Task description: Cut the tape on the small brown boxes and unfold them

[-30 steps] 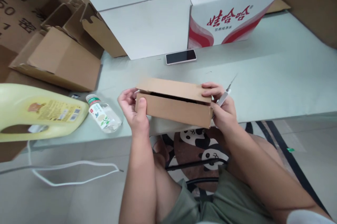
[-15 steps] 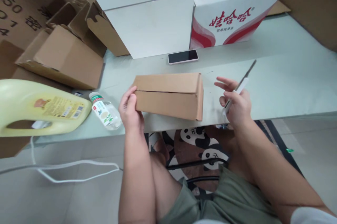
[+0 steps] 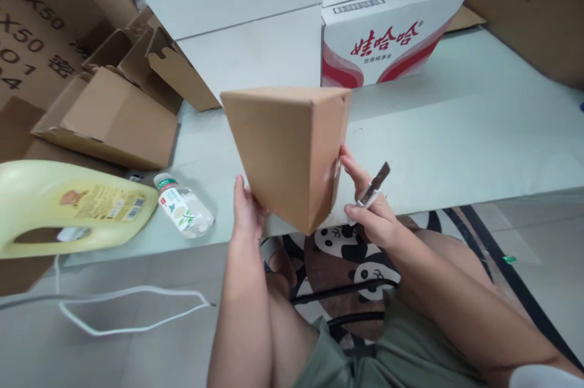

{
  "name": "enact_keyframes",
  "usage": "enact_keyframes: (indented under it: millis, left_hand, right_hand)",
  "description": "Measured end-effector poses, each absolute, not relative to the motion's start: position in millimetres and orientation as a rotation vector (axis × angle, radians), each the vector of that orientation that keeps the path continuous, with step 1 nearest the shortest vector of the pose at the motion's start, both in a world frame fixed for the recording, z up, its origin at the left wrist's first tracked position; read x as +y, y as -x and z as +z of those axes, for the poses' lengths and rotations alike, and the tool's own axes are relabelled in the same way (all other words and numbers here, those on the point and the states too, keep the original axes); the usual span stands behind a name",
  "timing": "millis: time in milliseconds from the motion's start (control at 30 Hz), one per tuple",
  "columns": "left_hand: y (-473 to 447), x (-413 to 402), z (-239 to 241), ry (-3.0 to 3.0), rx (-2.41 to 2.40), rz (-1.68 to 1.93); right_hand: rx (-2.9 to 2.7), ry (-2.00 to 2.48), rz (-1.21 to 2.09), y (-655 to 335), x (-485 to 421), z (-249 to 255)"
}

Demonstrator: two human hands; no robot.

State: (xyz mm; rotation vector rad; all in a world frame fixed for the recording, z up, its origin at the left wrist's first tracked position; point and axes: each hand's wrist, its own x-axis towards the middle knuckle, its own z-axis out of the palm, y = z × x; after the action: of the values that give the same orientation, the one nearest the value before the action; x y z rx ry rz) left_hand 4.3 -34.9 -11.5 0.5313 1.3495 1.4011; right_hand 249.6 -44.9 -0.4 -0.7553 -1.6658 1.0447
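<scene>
A closed brown cardboard box [image 3: 278,151] is tilted up over the table's front edge, one corner pointing down toward me. My left hand [image 3: 249,211] grips its lower left side, thumb up and fingers partly hidden behind the box. On the other side my right hand [image 3: 371,208] is closed around a utility knife [image 3: 375,186], its blade pointing up and away to the right. The right fingertips touch the box's right end.
A yellow jug [image 3: 77,208] and a clear plastic bottle [image 3: 185,205] lie at the left of the pale table [image 3: 456,138]. Open cardboard boxes [image 3: 118,114] stand behind them. White cartons [image 3: 255,47] and a red-and-white carton [image 3: 387,41] line the back.
The box has been lifted and turned, now showing a broad plain face and hiding the phone. My right hand has moved left to the box with the knife.
</scene>
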Motion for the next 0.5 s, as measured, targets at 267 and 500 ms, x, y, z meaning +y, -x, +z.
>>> enact_keyframes:
  millis: [267, 500]
  left_hand:
    - [-31.4, -42.3, -4.3, -0.562, 1.361, 0.992]
    - [-52.4, -44.1, -2.9, -0.412, 1.275, 0.922]
  right_hand:
    - [-1.645, 0.799, 0.926, -271.8, -39.2, 21.1]
    - [-1.571, 0.868, 0.956, -278.5, -33.4, 19.6]
